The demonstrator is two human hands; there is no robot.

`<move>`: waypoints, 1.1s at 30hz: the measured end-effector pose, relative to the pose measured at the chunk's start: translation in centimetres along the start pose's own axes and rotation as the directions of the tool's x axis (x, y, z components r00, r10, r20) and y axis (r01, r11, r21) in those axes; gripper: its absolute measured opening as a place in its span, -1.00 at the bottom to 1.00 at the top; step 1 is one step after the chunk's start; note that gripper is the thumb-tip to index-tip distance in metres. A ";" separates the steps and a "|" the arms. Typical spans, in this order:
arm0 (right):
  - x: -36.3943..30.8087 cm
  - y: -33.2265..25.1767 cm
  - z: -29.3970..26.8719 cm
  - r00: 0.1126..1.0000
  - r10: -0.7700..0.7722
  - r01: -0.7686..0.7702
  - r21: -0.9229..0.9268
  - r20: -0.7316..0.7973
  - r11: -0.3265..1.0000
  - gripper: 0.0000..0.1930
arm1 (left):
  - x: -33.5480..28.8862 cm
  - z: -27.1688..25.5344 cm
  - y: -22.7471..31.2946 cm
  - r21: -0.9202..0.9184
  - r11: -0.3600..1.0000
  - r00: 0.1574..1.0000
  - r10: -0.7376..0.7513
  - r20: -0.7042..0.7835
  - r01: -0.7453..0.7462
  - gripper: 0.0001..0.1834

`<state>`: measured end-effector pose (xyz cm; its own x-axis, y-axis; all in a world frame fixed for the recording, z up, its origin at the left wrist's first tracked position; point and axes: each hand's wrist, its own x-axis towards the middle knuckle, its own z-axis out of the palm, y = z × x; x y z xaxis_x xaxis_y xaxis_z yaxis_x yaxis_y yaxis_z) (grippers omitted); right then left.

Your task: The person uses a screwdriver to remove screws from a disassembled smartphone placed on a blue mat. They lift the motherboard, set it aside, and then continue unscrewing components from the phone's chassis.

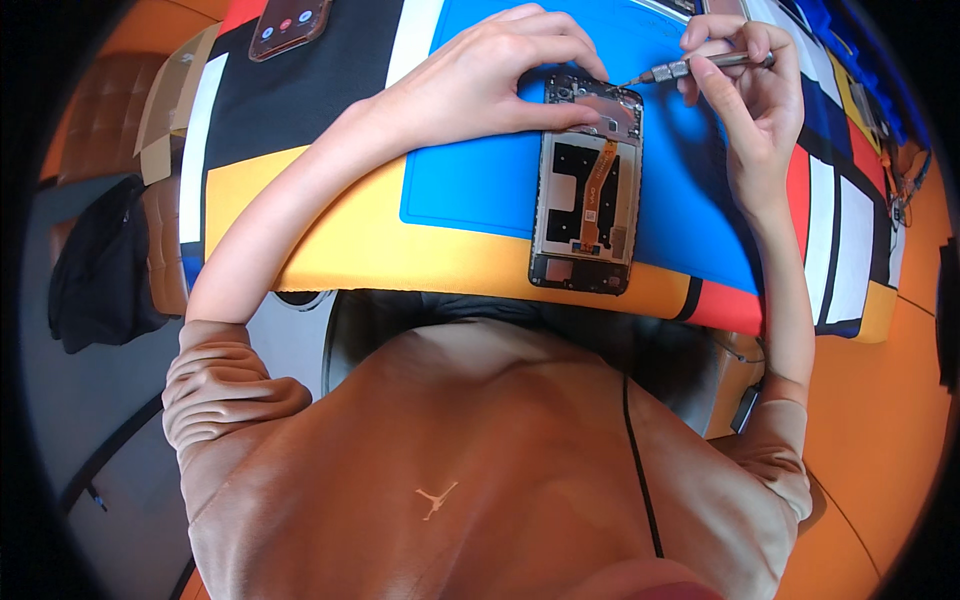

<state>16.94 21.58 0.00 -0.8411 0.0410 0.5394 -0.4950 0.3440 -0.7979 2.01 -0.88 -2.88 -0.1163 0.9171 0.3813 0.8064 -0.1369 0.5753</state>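
An opened smartphone (588,195) lies on a blue mat, its inner frame and an orange ribbon cable (598,195) exposed. My left hand (490,75) is closed on the phone's upper end, the thumb lying across its inside and the fingers at the top edge. In my right hand (750,95) is a slim metal screwdriver (672,71), pinched between the thumb and fingers. The screwdriver points left, and its tip is at the phone's top right corner. Whether the tip sits in a screw is too small to tell.
The blue mat (460,190) rests on a table cloth (330,225) with yellow, black, white and red blocks. Another phone (290,25) with a lit screen lies at the far left. A cardboard box (165,110) and a black bag (105,260) are left of the table.
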 end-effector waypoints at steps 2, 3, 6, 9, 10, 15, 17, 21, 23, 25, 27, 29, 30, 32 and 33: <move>-0.3 0.3 0.0 0.999 0.049 -0.049 0.058 -0.002 0.997 -0.77 | 0.1 0.3 -0.6 0.008 1.000 1.000 0.027 -0.005 -0.027 -0.53; -0.5 0.6 0.2 0.998 0.069 -0.068 0.086 -0.006 0.994 -0.78 | 0.3 0.6 -0.8 0.070 0.995 0.995 0.081 -0.058 -0.077 -0.61; -0.8 0.9 0.8 0.994 0.107 -0.103 0.130 -0.022 0.986 -0.77 | 0.3 0.7 -1.0 0.179 0.966 0.967 0.214 -0.140 -0.188 -0.82; -0.6 0.7 0.7 0.985 0.148 -0.138 0.114 -0.084 0.984 -0.77 | 0.0 0.4 -0.8 0.179 0.978 0.989 0.123 -0.084 -0.106 -0.85; -0.5 0.6 0.6 0.979 0.169 -0.157 0.105 -0.113 0.982 -0.76 | 0.0 0.3 -0.8 0.185 0.977 0.988 0.122 -0.092 -0.103 -0.85; 0.1 0.5 0.9 0.954 0.295 -0.282 0.178 -0.047 0.943 -0.67 | 0.3 0.5 -0.6 0.186 0.976 0.974 0.148 -0.169 -0.116 -0.82; -0.2 0.4 1.5 0.910 0.407 -0.412 0.083 0.077 0.907 -0.73 | 0.3 0.4 -0.5 0.182 0.977 0.973 0.142 -0.181 -0.109 -0.83; -1.1 0.1 3.1 0.977 0.173 -0.129 -0.299 0.123 0.945 -0.79 | 0.4 0.1 0.3 0.169 0.982 0.964 0.124 -0.236 -0.084 -0.86; -1.1 -0.2 3.5 0.990 0.086 -0.030 -0.423 0.114 0.906 -0.81 | 0.4 0.4 1.1 0.100 0.993 0.963 0.083 -0.256 -0.059 -0.87; -1.1 -0.4 3.7 0.989 0.092 -0.025 -0.492 0.112 0.870 -0.79 | 0.4 0.7 1.8 0.072 0.997 0.966 0.043 -0.256 -0.025 -0.87; -1.0 -0.3 3.8 0.991 0.099 -0.039 -0.512 0.089 0.858 -0.80 | 0.4 1.0 2.3 0.023 1.000 0.964 -0.004 -0.266 0.011 -0.87; -1.0 -0.2 3.9 0.993 0.099 -0.052 -0.504 0.066 0.862 -0.80 | 0.4 0.9 2.4 0.025 0.999 0.965 -0.029 -0.259 0.037 -0.87; -1.0 -0.1 3.9 0.993 0.098 -0.054 -0.510 0.059 0.858 -0.80 | 0.4 0.9 2.4 0.012 0.999 0.963 -0.048 -0.264 0.053 -0.87; -1.1 0.1 3.9 0.994 0.097 -0.061 -0.502 0.046 0.863 -0.80 | 0.4 0.9 2.3 0.007 0.998 0.962 -0.065 -0.264 0.070 -0.87; -1.1 0.2 3.9 0.995 0.088 -0.057 -0.500 0.039 0.864 -0.81 | 0.5 1.0 2.3 0.003 0.998 0.962 -0.067 -0.265 0.070 -0.86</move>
<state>16.93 17.95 -1.82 -0.8895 0.0343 0.4557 -0.2707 0.7639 -0.5859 4.34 -0.39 -2.09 -0.3190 0.7924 0.5199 0.7980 -0.0713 0.5984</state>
